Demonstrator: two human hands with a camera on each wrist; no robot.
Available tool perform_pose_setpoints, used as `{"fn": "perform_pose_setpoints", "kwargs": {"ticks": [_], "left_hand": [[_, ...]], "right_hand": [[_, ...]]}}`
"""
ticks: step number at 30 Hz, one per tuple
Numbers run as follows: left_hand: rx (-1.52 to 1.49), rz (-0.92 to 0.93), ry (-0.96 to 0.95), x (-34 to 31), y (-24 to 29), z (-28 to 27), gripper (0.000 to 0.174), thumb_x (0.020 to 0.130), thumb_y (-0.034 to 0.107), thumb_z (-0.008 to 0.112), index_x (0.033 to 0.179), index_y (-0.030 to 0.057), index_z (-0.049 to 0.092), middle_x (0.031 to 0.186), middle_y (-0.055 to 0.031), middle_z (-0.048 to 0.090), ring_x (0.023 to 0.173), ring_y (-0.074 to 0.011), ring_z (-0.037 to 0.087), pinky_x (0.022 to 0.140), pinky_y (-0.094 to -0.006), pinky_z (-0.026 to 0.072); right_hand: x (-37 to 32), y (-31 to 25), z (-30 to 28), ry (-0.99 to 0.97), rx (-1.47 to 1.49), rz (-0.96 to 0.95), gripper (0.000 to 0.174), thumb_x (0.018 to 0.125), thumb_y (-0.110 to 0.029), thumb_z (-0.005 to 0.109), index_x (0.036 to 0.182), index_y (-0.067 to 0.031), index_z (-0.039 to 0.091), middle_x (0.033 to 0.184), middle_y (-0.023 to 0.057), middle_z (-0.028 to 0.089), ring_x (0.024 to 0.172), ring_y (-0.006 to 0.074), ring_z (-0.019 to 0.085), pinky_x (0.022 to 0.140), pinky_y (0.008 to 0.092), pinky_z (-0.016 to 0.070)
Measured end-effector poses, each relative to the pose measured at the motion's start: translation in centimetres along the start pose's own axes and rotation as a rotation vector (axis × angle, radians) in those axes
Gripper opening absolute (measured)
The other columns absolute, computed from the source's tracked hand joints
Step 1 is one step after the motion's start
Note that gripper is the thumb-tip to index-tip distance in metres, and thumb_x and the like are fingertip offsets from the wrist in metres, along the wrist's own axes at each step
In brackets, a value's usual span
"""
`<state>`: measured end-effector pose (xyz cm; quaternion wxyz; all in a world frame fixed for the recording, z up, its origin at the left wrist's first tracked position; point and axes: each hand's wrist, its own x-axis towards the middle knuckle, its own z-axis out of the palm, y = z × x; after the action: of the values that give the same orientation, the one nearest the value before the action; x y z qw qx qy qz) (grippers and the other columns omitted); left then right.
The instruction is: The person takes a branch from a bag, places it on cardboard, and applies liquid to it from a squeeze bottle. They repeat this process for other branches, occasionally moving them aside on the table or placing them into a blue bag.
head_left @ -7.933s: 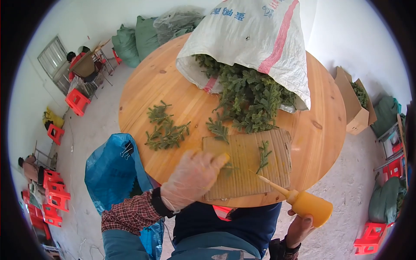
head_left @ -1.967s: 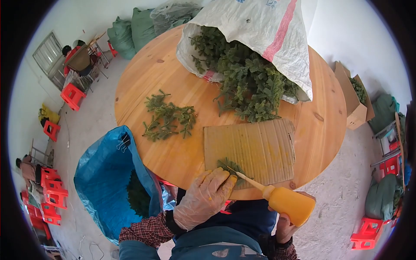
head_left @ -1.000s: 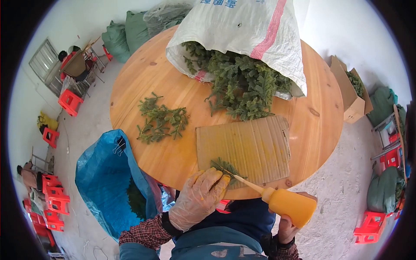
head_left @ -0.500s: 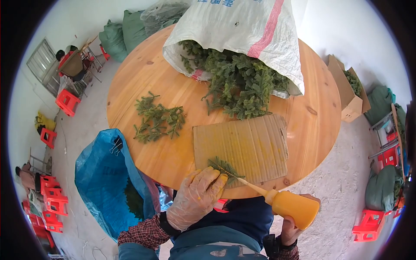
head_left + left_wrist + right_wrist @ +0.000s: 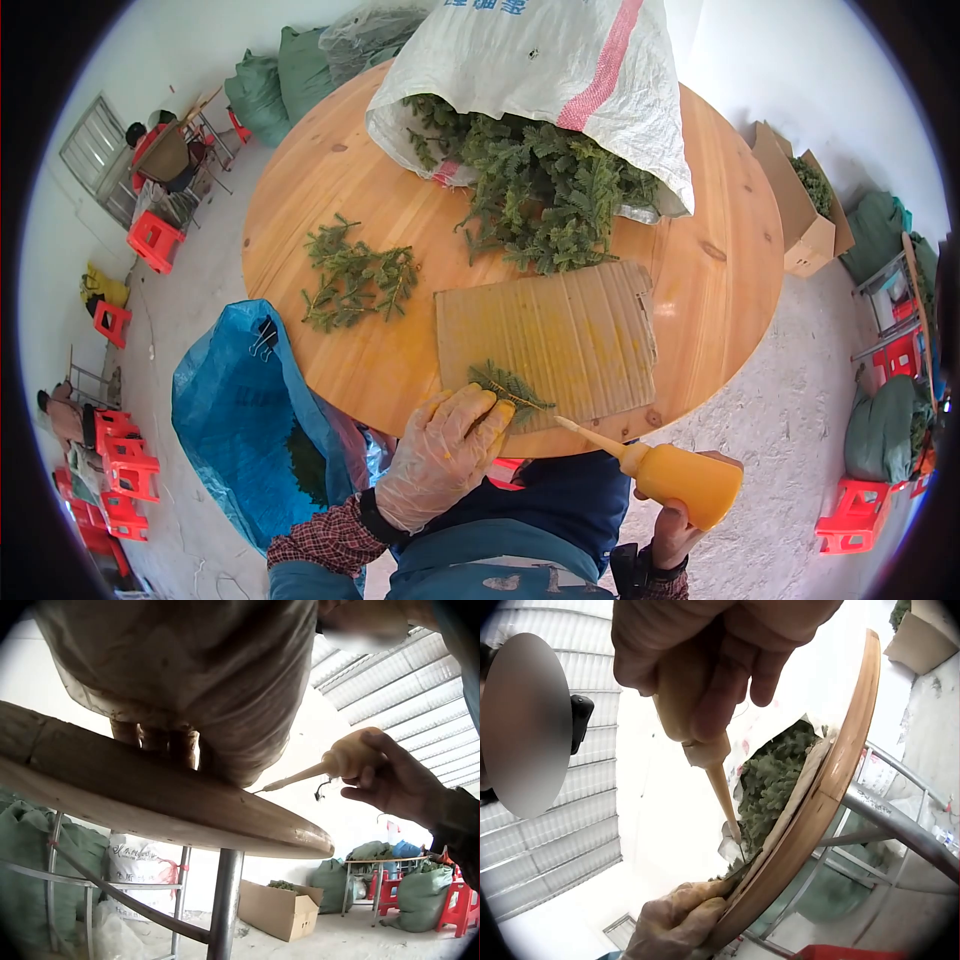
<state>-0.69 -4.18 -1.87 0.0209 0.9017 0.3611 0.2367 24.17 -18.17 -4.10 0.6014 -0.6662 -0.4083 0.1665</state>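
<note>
My left hand [image 5: 440, 460], in a clear plastic glove stained yellow at the fingertips, pinches a small green fir sprig [image 5: 515, 386] at the front left of a cardboard sheet [image 5: 560, 335]. The sprig points right, over the cardboard. My bare right hand [image 5: 676, 535] grips a squeeze bottle [image 5: 690, 486] of orange-yellow stuff, tilted with its long nozzle [image 5: 590, 437] toward the sprig. The tip stands just right of the sprig, apart from it. In the right wrist view, fingers wrap the bottle [image 5: 679, 690], and the gloved hand [image 5: 679, 919] is at the table edge.
A round wooden table [image 5: 730, 300] bears a white woven sack [image 5: 520, 60] spilling fir branches [image 5: 560, 190]. Loose sprigs [image 5: 350, 280] lie to the left. A blue bag [image 5: 225, 370] hangs open at the front left edge. Red stools [image 5: 155, 240] and a carton [image 5: 805, 245] stand around.
The nozzle has drawn back right from the sprig, which it met a second ago. The two sprigs on the cardboard 7.9 seconds ago are no longer lying there; my left hand holds one sprig.
</note>
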Motion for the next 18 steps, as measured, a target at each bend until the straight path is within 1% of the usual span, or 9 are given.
{"fn": "perform_pose_setpoints", "kwargs": {"ticks": [3,6,7,8,10,11,14,16,18], "left_hand": [[-0.006,-0.009,-0.014,-0.1,0.0,0.1,0.038,0.080,0.010,0.076,0.117,0.0088,0.067,0.118,-0.0068,0.059,0.115,-0.0262,0.059,0.092,-0.0418,0.0463],[-0.018,-0.009,-0.033,0.1,-0.1,-0.2,0.038,0.080,0.010,0.075,0.117,0.0089,0.067,0.118,-0.0070,0.059,0.115,-0.0266,0.059,0.093,-0.0417,0.0461],[-0.022,-0.009,-0.040,0.1,-0.1,-0.4,0.038,0.081,0.010,0.075,0.117,0.0090,0.067,0.118,-0.0071,0.059,0.115,-0.0268,0.059,0.093,-0.0417,0.0460],[-0.020,-0.009,-0.037,0.0,-0.2,-0.7,0.038,0.081,0.010,0.075,0.117,0.0090,0.067,0.118,-0.0071,0.059,0.115,-0.0268,0.059,0.093,-0.0417,0.0460],[-0.033,-0.025,0.004,-0.2,-0.6,-1.4,0.041,0.080,0.010,0.075,0.120,0.0093,0.066,0.118,-0.0075,0.060,0.115,-0.0271,0.059,0.093,-0.0419,0.0459],[-0.038,-0.032,0.024,-0.1,-0.6,-1.7,0.042,0.079,0.010,0.075,0.121,0.0094,0.066,0.118,-0.0077,0.060,0.115,-0.0273,0.059,0.093,-0.0420,0.0458],[-0.008,-0.040,0.033,2.3,-0.5,-2.9,0.043,0.079,0.010,0.074,0.121,0.0100,0.065,0.117,-0.0082,0.061,0.112,-0.0272,0.059,0.093,-0.0418,0.0456],[0.017,-0.052,0.046,2.8,-0.8,-3.1,0.044,0.079,0.011,0.073,0.122,0.0103,0.064,0.116,-0.0084,0.061,0.111,-0.0272,0.060,0.093,-0.0417,0.0455],[0.032,0.038,-0.076,2.9,-1.9,-1.9,0.045,0.082,0.016,0.071,0.126,0.0089,0.060,0.113,-0.0083,0.060,0.108,-0.0265,0.058,0.094,-0.0418,0.0446]], "right_hand": [[-0.3,1.0,-0.6,0.008,-0.024,0.010,0.070,0.083,-0.063,0.071,0.106,0.0015,0.056,0.097,0.0094,0.053,0.083,0.0211,0.058,0.074,0.0358,0.0473],[-0.5,2.9,-1.2,0.008,-0.187,-0.138,0.078,0.091,-0.068,0.054,0.118,0.0046,0.051,0.102,0.0116,0.053,0.066,0.0227,0.068,0.056,0.0304,0.0544],[-0.5,3.0,-1.3,0.008,-0.185,-0.141,0.078,0.091,-0.068,0.054,0.118,0.0046,0.051,0.102,0.0116,0.053,0.066,0.0227,0.068,0.056,0.0304,0.0544],[-0.3,2.7,-1.3,0.028,-0.117,-0.133,0.078,0.091,-0.068,0.055,0.121,0.0039,0.050,0.103,0.0120,0.053,0.067,0.0229,0.067,0.055,0.0307,0.0540],[0.1,2.1,-1.2,0.068,0.022,-0.116,0.079,0.089,-0.068,0.057,0.125,0.0025,0.048,0.105,0.0129,0.055,0.068,0.0234,0.066,0.053,0.0313,0.0532],[0.2,1.7,-1.0,0.069,0.026,-0.118,0.079,0.089,-0.068,0.057,0.125,0.0025,0.048,0.105,0.0129,0.055,0.068,0.0234,0.066,0.053,0.0313,0.0532],[0.5,0.7,-0.6,0.131,0.200,0.006,0.081,0.088,-0.068,0.059,0.130,0.0003,0.044,0.109,0.0142,0.057,0.074,0.0237,0.066,0.051,0.0317,0.0522],[0.6,0.8,-0.3,0.134,0.227,0.002,0.080,0.088,-0.067,0.059,0.129,0.0001,0.045,0.110,0.0144,0.058,0.075,0.0236,0.066,0.051,0.0314,0.0520],[0.8,1.0,-0.1,0.151,0.268,0.002,0.079,0.088,-0.066,0.060,0.128,-0.0001,0.046,0.111,0.0148,0.059,0.077,0.0233,0.065,0.052,0.0309,0.0515]]}}
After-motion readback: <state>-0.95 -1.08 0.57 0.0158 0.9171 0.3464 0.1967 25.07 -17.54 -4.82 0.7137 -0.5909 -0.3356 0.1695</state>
